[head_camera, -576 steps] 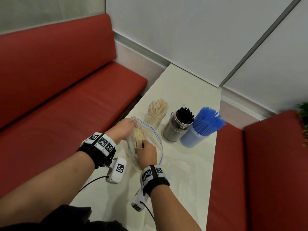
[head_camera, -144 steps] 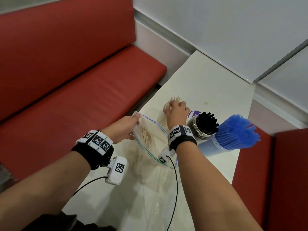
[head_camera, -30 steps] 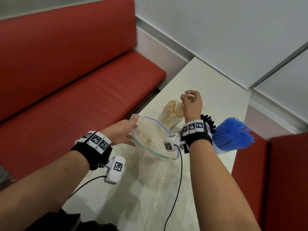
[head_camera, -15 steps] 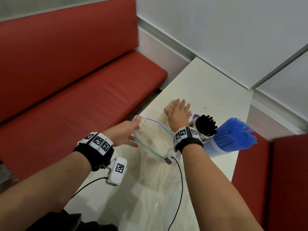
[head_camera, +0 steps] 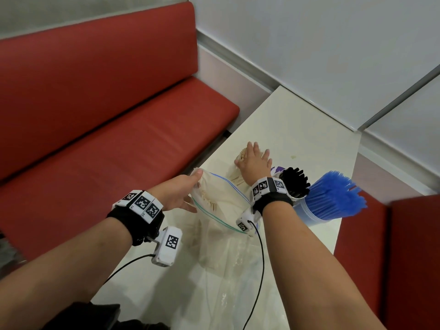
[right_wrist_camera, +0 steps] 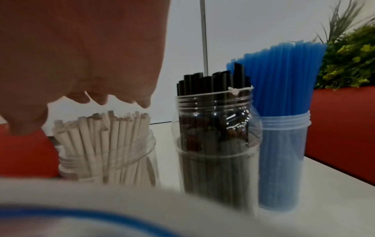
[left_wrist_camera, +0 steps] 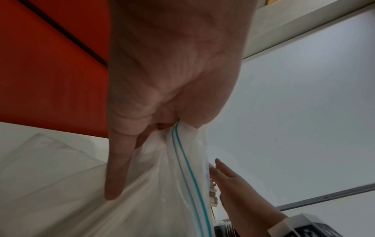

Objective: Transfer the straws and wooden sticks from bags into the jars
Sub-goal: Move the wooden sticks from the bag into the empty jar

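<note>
A clear zip bag (head_camera: 221,208) with wooden sticks (head_camera: 209,201) inside stands open on the white table (head_camera: 297,129). My left hand (head_camera: 188,186) pinches its rim (left_wrist_camera: 178,133) at the top corner. My right hand (head_camera: 253,158) lies flat, fingers straight, on the tops of the wooden sticks (right_wrist_camera: 105,137) in a clear jar (right_wrist_camera: 109,160). In the right wrist view the palm (right_wrist_camera: 91,56) hovers right over the stick tips. Beside it stand a jar of black straws (right_wrist_camera: 215,137) and a jar of blue straws (right_wrist_camera: 284,128).
A flat empty plastic bag (head_camera: 226,282) lies on the table near me. Red bench seats (head_camera: 119,151) flank the table on the left and right (head_camera: 392,258). A green plant (right_wrist_camera: 349,52) stands behind the right bench. Grey wall panels close the far side.
My right hand came down from above the jar and flattened onto the stick tops. The left hand has kept its hold on the bag rim.
</note>
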`<control>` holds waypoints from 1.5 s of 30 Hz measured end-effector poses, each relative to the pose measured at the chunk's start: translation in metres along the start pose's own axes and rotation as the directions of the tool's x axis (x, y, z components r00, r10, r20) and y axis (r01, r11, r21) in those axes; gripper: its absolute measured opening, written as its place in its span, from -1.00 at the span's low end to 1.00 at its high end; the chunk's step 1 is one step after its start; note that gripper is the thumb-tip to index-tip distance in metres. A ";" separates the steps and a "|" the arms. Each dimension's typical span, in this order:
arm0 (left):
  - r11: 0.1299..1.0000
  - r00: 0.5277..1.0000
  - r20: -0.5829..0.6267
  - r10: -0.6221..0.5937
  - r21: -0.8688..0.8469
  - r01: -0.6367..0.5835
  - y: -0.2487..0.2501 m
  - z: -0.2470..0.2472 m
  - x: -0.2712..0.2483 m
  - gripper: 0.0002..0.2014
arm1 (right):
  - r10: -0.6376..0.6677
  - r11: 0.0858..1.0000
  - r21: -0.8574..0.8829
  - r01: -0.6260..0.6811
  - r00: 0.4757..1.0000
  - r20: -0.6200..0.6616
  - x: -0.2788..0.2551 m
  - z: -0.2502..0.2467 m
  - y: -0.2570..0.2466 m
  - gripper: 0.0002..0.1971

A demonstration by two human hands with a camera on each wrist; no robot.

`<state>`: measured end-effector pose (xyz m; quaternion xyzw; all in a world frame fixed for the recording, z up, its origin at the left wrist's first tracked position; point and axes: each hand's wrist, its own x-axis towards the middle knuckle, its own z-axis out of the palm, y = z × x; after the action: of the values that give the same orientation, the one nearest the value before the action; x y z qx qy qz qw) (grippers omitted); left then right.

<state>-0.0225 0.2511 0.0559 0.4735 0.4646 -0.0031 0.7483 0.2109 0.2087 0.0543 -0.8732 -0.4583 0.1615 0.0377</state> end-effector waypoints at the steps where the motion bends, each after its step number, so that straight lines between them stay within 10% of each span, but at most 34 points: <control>1: 1.000 1.000 -0.003 0.003 0.000 -0.003 0.000 0.001 -0.001 -0.41 | 0.000 0.999 0.039 -0.001 1.000 0.009 -0.004 -0.005 -0.001 -0.28; 5: 1.000 1.000 -0.006 0.010 0.002 -0.010 0.001 0.001 -0.005 -0.37 | -0.019 0.988 0.157 -0.002 0.991 0.133 -0.019 -0.044 -0.001 -0.37; 11: 0.995 0.999 0.037 0.033 0.088 -0.036 0.000 0.004 -0.018 -0.34 | 0.035 0.705 0.670 0.234 0.932 -0.362 -0.071 -0.123 -0.021 -0.70; 14: 0.991 0.997 0.037 0.073 0.108 -0.077 -0.004 0.008 -0.024 -0.45 | -0.082 0.459 0.876 0.147 0.989 -0.123 -0.114 -0.100 -0.036 -0.74; 17: 0.987 0.991 -0.013 0.137 0.085 -0.135 -0.012 0.015 -0.026 -0.63 | -0.128 0.657 0.742 -0.133 0.950 0.285 -0.147 -0.037 -0.040 -0.76; 20: 0.986 0.980 -0.114 0.164 0.051 -0.160 -0.020 0.022 -0.026 -0.66 | 0.100 0.883 0.396 -0.254 0.924 0.370 -0.165 0.028 -0.037 -0.72; 26: 0.983 0.982 -0.084 0.168 0.084 -0.161 -0.027 0.033 -0.029 -0.75 | 0.266 0.767 0.531 -0.360 0.932 0.248 -0.182 0.085 -0.041 -0.35; 45: 0.974 0.978 -0.015 0.206 0.101 -0.204 -0.015 0.040 -0.047 -0.73 | 0.290 0.717 0.672 -0.182 0.956 -0.050 -0.196 0.053 -0.033 -0.70</control>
<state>-0.0275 0.1940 0.0828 0.5554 0.4219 0.0572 0.7143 0.0646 0.0643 0.0602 -0.8640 -0.2516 0.2494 0.3577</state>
